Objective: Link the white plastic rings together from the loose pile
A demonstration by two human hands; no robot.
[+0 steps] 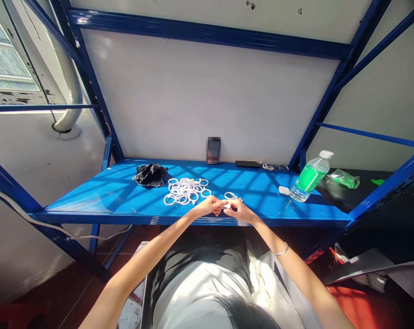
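Observation:
My left hand (pixel 209 207) and my right hand (pixel 240 211) meet at the front edge of the blue shelf (pixel 124 206). Between their closed fingertips is a small white piece (pixel 226 206); the fingers cover much of it, so its full shape is hidden. Just beyond my left hand lies a loose pile of white plastic rings (pixel 185 190), some with small tabs. A few more white rings (pixel 230 195) rest behind my right hand, partly covered by it.
A crumpled black bag (pixel 151 175) sits left of the pile. Toward the back are an upright phone (pixel 213 151), a black flat device (pixel 247 164) and a coiled cable (pixel 274 167). At right stand a water bottle (pixel 310 177) and a small white case (pixel 283 190). Blue posts frame both sides.

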